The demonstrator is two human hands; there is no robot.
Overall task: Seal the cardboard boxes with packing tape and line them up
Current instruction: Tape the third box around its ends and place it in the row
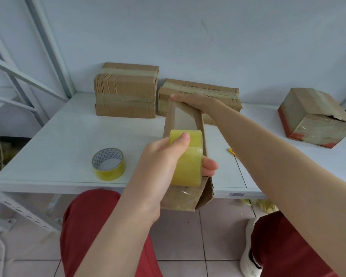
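Note:
A long narrow cardboard box [185, 118] is held over the table's front edge, pointing away from me. My right hand [196, 101] grips its far end. My left hand [168, 158] holds a yellow tape roll [189, 164] pressed on the box's near half; a clear strip of tape runs from the roll up the box's top face. Two taped boxes stand side by side at the back: a tall one [126, 90] and a lower one with printed writing [224, 92], partly hidden behind my right hand.
A second yellow tape roll [108, 163] lies on the white table [68, 136] at the left. A worn box with red edges [316, 116] sits at the far right. A small yellow cutter [232, 151] peeks out beside my right forearm. White metal shelving frames the left side.

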